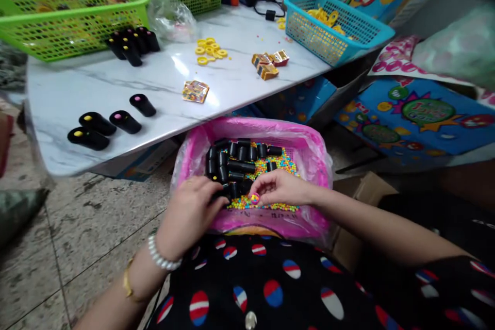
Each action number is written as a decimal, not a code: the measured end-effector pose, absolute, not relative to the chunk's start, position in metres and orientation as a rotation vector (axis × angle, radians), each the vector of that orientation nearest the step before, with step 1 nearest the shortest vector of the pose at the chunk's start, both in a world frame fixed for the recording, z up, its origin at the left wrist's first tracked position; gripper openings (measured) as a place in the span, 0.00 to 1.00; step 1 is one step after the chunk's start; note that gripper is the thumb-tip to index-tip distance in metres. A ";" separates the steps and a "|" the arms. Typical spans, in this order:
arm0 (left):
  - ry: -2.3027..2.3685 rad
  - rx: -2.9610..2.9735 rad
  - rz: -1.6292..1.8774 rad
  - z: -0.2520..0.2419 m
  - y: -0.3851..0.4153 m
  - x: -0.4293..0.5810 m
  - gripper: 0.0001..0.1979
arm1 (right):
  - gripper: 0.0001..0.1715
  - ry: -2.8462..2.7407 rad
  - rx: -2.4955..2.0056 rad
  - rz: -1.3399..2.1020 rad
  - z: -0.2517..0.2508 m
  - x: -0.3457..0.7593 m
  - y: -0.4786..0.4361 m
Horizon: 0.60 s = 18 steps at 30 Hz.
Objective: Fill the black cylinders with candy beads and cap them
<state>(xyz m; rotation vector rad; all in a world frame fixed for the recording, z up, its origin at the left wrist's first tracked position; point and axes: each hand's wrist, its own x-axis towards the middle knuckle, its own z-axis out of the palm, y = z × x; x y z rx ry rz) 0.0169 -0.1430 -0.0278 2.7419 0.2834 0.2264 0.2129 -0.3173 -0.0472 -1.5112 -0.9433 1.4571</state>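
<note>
In my lap sits a pink basket (317, 160) lined with clear plastic, holding small colored candy balls (286, 205) and several black tubes (242, 166). My left hand (193, 206) reaches in at the near left, thumb and fingers closed around a black tube that they partly hide. Just right of it, my right hand (280, 188) pinches a tiny pink cup (254, 198) with colored balls in it, low over the loose candy.
Black tubes with yellow or pink tops stand on the marble-patterned table (162, 139). Behind are yellow rings (209, 50), foil packets (195, 91), green baskets (77, 31) and a blue basket (309, 36). Printed blue cartons (417, 113) stand at right.
</note>
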 end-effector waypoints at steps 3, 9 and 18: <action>0.154 2.834 -0.167 -0.040 -0.163 0.039 0.07 | 0.13 -0.935 -1.480 1.402 -0.043 0.212 -0.318; 0.160 2.873 -0.137 -0.044 -0.177 0.077 0.13 | 0.11 -0.904 -1.536 1.294 -0.040 0.214 -0.326; 0.140 2.811 -0.122 -0.056 -0.178 0.094 0.12 | 0.12 -0.801 -1.502 1.147 -0.031 0.233 -0.339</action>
